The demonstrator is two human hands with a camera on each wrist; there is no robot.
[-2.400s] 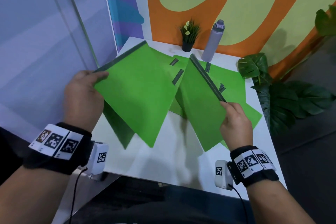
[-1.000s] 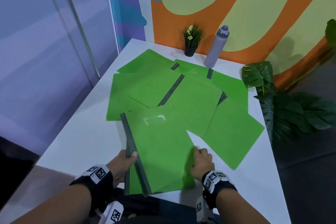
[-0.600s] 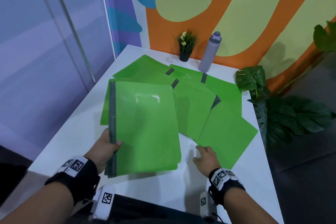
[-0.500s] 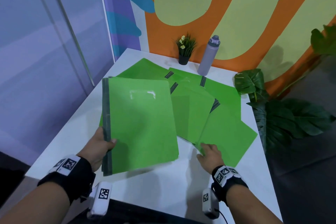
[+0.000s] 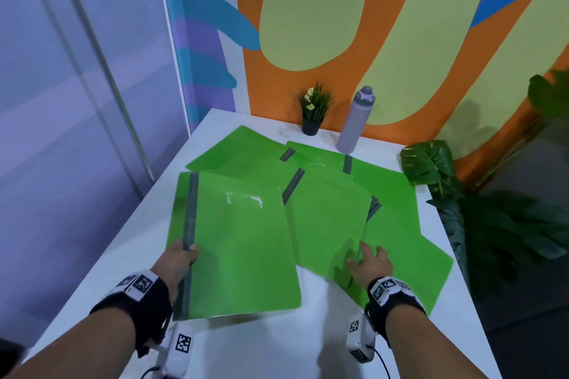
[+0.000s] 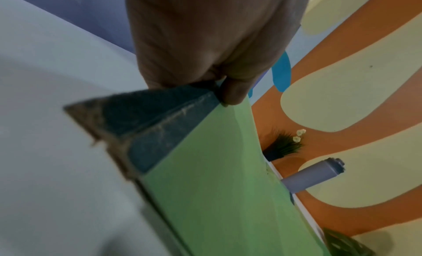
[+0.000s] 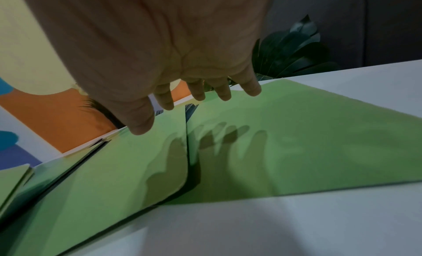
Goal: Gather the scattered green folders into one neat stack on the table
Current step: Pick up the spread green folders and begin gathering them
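Observation:
Several green folders with dark spines lie fanned over the white table (image 5: 271, 344). My left hand (image 5: 181, 258) grips the dark spine of a small bundle of green folders (image 5: 237, 243), held lifted over the table's near left; the left wrist view shows my fingers (image 6: 230, 90) curled round that spine (image 6: 146, 133). My right hand (image 5: 369, 258) hovers with fingers spread over the near corner of the middle folder (image 5: 326, 224), beside the rightmost folder (image 5: 409, 261). From the right wrist camera, its fingers (image 7: 196, 92) are straight above both folders (image 7: 128, 166), holding nothing.
A small potted plant (image 5: 314, 111) and a grey water bottle (image 5: 354, 120) stand at the table's far edge by the painted wall. Large leafy plants (image 5: 480, 209) crowd the right side. A glass partition runs along the left.
The left hand has carried the held folders up and left off the near edge. The right hand let go of them and moved forward over the middle and right folders.

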